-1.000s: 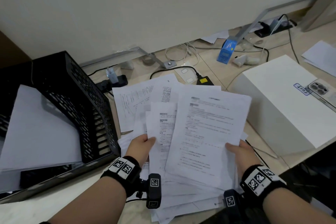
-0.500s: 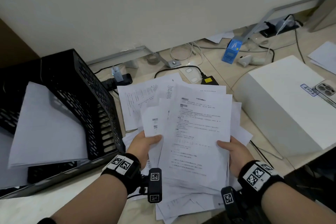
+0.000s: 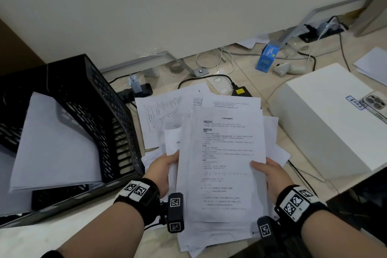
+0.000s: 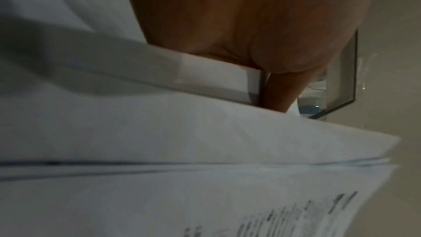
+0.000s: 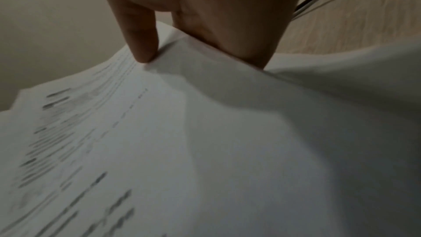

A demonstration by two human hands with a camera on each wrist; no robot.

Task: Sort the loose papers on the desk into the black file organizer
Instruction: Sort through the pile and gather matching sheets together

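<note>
Both hands, left hand (image 3: 162, 170) and right hand (image 3: 272, 176), grip a paper stack (image 3: 226, 163), squaring it; next, probably, the black file organizer (image 3: 100, 111) at nine o'clock.

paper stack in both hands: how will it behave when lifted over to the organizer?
Likely floppy: the paper stack bends by the right hand in the right wrist view. Probably slippery: its sheets are fanned, edges uneven, so some may slide out. The left hand grips the other side.

Office desk: printed papers (image 3: 226, 153), black file organizer (image 3: 100, 115), cables (image 3: 211, 60).
</note>
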